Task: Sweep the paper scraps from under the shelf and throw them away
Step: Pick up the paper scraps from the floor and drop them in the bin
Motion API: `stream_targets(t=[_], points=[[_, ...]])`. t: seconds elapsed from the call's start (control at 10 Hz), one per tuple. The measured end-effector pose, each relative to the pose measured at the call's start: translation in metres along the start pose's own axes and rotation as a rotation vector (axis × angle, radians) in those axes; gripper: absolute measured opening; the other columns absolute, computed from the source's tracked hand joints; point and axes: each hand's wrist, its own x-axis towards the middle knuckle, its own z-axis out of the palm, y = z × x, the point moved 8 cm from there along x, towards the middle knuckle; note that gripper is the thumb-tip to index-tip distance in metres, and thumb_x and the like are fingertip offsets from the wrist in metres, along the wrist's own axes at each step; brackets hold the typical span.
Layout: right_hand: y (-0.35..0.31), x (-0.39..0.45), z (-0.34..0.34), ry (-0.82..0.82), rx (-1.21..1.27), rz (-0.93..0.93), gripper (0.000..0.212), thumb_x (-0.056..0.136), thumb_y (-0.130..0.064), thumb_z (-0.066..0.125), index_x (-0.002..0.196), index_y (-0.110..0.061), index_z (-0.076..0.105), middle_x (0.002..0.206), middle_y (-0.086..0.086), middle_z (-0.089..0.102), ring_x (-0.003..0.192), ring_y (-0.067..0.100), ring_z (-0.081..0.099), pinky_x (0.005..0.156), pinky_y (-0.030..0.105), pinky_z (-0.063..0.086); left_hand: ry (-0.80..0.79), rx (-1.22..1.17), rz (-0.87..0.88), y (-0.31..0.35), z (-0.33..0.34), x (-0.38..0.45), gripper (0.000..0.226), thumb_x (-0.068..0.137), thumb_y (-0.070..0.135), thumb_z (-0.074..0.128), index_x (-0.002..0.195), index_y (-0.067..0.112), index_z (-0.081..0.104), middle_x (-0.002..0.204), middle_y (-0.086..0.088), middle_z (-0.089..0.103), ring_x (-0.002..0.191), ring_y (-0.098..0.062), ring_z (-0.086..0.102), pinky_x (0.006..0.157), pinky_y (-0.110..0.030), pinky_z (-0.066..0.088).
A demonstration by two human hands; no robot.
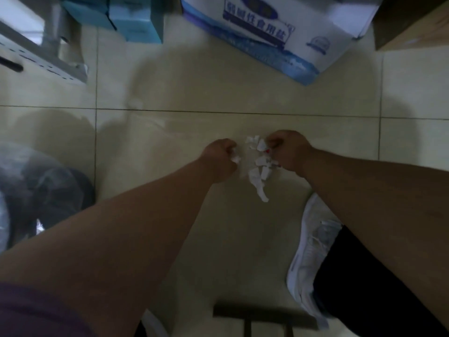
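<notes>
Progress: scraps lie gathered on open floor tile, clear of the shelf; binning not yet done.
Left hand (pixel 222 159): fingers curled round a few white scraps.
Paper scraps (pixel 258 166): loose pile on the floor (pixel 170 147), between both hands.
Right hand (pixel 289 150): fingers curled, pinching pieces at the pile's right edge.

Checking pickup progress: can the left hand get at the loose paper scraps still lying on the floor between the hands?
Probably yes. The left hand, already gripping a scrap, sits just beside the paper scraps, with only bare floor tile between them.
</notes>
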Motion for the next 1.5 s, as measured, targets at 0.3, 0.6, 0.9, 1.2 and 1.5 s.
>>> stream_targets(t=[0.3, 0.6, 0.9, 1.2, 1.5], points=[[0.051, -0.003, -0.051, 0.217, 0.131, 0.267, 0.022, 0.079, -0.010, 0.068, 0.099, -0.018, 0.072, 0.097, 0.003, 0.063, 0.087, 0.021, 0.060, 0.085, 0.023, 0.050, 0.059, 0.121, 0.104, 0.046, -0.001, 0.026, 0.073, 0.085, 0.001, 0.075, 0.152, 0.016, 0.051, 0.149, -0.015, 0.043, 0.130, -0.031, 0.055, 0.112, -0.029, 0.044], [0.037, -0.015, 0.022, -0.003, 0.413, 0.252, 0.024, 0.075, -0.015, 0.067, 0.098, -0.018, 0.074, 0.103, 0.009, 0.074, 0.095, 0.029, 0.071, 0.087, 0.044, 0.059, -0.121, 0.304, 0.210, 0.043, 0.047, 0.011, 0.056, 0.084, 0.001, 0.071, 0.138, 0.000, 0.056, 0.138, -0.019, 0.049, 0.125, -0.033, 0.056, 0.105, -0.027, 0.040], [0.012, -0.009, -0.011, 0.062, -0.087, -0.068, 0.057, 0.074, -0.015, 0.074, 0.129, -0.010, 0.059, 0.124, 0.016, 0.061, 0.114, 0.033, 0.057, 0.097, 0.028, 0.045, 0.064, 0.159, 0.148, 0.019, 0.015, 0.006, 0.076, 0.082, 0.017, 0.082, 0.151, 0.014, 0.051, 0.142, -0.016, 0.047, 0.122, -0.034, 0.060, 0.103, -0.030, 0.046], [-0.029, -0.035, 0.032, 0.039, -0.446, -0.480, 0.074, 0.069, -0.040, 0.073, 0.134, -0.011, 0.053, 0.127, 0.020, 0.055, 0.103, 0.031, 0.046, 0.081, 0.034, 0.045, 0.030, 0.340, 0.178, 0.031, 0.043, 0.005, 0.078, 0.090, 0.018, 0.072, 0.159, 0.022, 0.036, 0.150, -0.015, 0.041, 0.122, -0.034, 0.057, 0.104, -0.042, 0.049], [-0.015, -0.014, 0.044, 0.016, -0.204, -0.204, 0.031, 0.078, -0.024, 0.064, 0.103, -0.005, 0.069, 0.102, 0.017, 0.065, 0.097, 0.033, 0.061, 0.085, 0.031, 0.046, 0.173, 0.092, 0.112, 0.020, 0.028, 0.008, 0.027, 0.086, 0.011, 0.077, 0.112, 0.006, 0.077, 0.109, -0.019, 0.074, 0.107, -0.036, 0.066, 0.086, -0.031, 0.044]])
